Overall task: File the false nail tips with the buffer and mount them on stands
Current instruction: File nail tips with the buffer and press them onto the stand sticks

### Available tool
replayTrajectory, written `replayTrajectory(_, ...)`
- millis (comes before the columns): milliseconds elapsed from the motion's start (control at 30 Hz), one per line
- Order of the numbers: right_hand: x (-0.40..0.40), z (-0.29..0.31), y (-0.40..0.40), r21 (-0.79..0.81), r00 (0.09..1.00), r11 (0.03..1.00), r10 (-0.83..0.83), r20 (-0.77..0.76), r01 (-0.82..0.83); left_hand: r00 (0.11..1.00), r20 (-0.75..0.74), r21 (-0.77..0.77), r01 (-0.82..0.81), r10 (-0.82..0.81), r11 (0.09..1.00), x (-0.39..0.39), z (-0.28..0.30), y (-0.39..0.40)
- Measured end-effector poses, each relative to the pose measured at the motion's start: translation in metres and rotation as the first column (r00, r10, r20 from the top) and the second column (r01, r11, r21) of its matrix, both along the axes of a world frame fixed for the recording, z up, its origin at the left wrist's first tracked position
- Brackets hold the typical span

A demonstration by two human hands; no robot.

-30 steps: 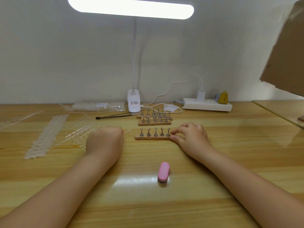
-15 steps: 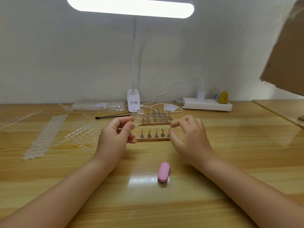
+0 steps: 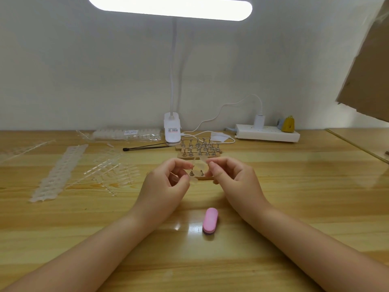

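Both hands share a grip on one clear nail tip (image 3: 199,165): the left hand (image 3: 168,182) and right hand (image 3: 233,178) pinch it from either side with curled fingers, above the desk (image 3: 294,197). Nearer, the pink buffer (image 3: 209,220) lies flat. The tip's outline is hard to make out. It half hides the near stand (image 3: 203,177); more stands (image 3: 199,147) sit farther back. Clear tip strips (image 3: 59,171) lie left.

A small home craft or nail-work station: a wooden bench (image 3: 294,186) against a plain white wall, with a clip-on lamp (image 3: 172,131) at its back edge. Right of the lamp lies a power strip (image 3: 267,134); left of it, strips of clear nail tips (image 3: 59,171).
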State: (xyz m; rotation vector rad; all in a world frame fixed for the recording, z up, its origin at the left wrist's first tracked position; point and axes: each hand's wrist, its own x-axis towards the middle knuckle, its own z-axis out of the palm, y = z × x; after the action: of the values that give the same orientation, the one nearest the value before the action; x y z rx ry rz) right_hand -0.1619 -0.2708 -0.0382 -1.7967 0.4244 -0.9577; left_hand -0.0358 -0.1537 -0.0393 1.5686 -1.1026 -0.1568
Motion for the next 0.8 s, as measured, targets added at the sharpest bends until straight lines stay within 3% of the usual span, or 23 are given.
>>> replayTrajectory(367,0.001,-0.003,-0.002,0.043,1.0,0.999,-0.007,0.001,0.007,0.969,0.245,-0.003,-0.032,0.031,0.999,-0.004,-0.001,0.0)
replayTrajectory(467,0.0,-0.004,-0.003,0.062,1.0,0.998,-0.024,-0.005,0.024,0.927,0.374,-0.029,-0.032,0.04,0.999,-0.006,0.001,0.003)
replayTrajectory(533,0.0,-0.004,-0.004,0.061,1.0,0.998,-0.029,-0.012,0.029,0.841,0.534,-0.043,-0.073,0.085,0.996,-0.007,0.004,0.006)
replayTrajectory(633,0.001,-0.004,-0.004,0.062,0.999,0.998,-0.03,-0.014,0.03,0.608,0.776,-0.089,-0.159,0.168,0.983,-0.003,0.007,0.006)
replayTrajectory(733,0.001,-0.004,-0.004,0.077,0.999,0.996,-0.036,0.0,0.036,0.401,0.885,-0.17,-0.193,0.236,0.966,0.004,0.009,0.006)
replayTrajectory(800,0.001,-0.004,-0.004,0.09,0.999,0.995,-0.039,0.003,0.039,0.324,0.912,-0.203,-0.182,0.254,0.962,0.006,0.009,0.006)
